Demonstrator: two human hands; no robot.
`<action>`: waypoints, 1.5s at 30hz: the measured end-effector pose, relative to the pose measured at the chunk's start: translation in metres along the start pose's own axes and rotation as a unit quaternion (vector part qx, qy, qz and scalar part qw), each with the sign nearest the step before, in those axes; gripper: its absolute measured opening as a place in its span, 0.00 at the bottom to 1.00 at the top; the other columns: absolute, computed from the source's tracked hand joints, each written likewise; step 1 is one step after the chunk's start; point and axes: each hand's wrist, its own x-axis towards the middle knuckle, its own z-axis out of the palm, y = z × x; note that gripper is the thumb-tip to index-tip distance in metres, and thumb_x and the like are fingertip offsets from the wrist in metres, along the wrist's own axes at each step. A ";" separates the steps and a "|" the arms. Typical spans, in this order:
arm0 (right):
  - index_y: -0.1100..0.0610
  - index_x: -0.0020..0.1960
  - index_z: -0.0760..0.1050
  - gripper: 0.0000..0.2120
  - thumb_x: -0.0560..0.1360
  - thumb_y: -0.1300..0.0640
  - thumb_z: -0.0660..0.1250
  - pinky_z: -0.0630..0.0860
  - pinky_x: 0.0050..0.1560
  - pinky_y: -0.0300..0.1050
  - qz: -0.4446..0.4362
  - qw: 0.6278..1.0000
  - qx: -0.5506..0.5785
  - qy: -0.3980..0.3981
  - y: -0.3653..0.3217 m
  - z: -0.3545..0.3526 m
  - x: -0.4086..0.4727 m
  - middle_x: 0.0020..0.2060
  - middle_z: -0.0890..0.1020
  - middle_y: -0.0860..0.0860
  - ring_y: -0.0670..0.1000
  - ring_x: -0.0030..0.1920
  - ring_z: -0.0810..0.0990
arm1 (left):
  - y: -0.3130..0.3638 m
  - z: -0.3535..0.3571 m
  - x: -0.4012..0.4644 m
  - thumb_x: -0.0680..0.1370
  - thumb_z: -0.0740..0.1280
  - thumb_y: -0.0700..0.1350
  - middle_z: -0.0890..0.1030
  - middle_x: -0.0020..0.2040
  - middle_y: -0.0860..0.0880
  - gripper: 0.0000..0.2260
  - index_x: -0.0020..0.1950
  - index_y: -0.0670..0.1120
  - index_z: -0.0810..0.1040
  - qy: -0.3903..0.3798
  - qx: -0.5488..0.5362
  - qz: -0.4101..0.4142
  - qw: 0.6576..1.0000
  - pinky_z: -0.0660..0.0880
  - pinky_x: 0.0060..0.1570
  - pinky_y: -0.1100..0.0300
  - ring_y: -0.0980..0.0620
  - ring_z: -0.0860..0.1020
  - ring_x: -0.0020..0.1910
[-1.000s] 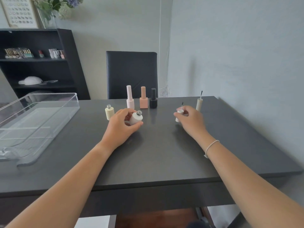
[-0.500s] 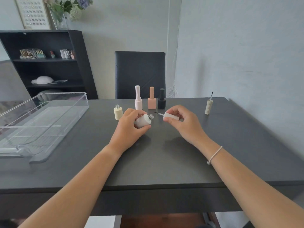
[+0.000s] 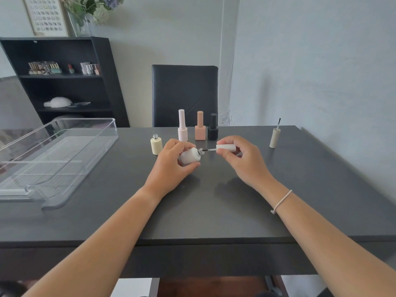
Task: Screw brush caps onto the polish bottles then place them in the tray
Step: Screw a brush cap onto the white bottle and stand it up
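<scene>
My left hand (image 3: pixel 171 168) grips a white polish bottle (image 3: pixel 190 156), tilted on its side with its threaded neck pointing right. My right hand (image 3: pixel 244 161) holds a white brush cap (image 3: pixel 226 148) level, and the brush tip sits at the bottle's mouth. A cream bottle without a cap (image 3: pixel 156 144) stands to the left. Its cream brush cap (image 3: pixel 275 138) stands upside down at the far right, brush pointing up. Behind my hands stand three capped bottles: pale pink (image 3: pixel 182 127), peach (image 3: pixel 200 127) and black (image 3: pixel 213 128). The clear tray (image 3: pixel 90 146) lies at the left.
The dark table (image 3: pixel 214 211) has its front edge near me. A black chair (image 3: pixel 184 93) stands behind the table. A black shelf (image 3: pixel 64 82) with small bottles is at the back left, and a grey wall runs along the right.
My right hand picked up the white brush cap and brought it leftward to the bottle. My left hand tilted the bottle's neck toward it, and the brush tip now meets the mouth.
</scene>
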 end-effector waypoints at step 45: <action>0.53 0.34 0.75 0.22 0.76 0.39 0.55 0.63 0.32 0.41 0.065 0.991 -0.077 -0.089 0.004 0.001 -0.003 0.24 0.69 0.44 0.42 0.25 0.68 | 0.006 0.000 -0.004 0.70 0.72 0.42 0.73 0.50 0.50 0.15 0.55 0.48 0.77 -0.061 0.031 0.040 0.997 0.68 0.43 0.73 0.56 0.71 0.47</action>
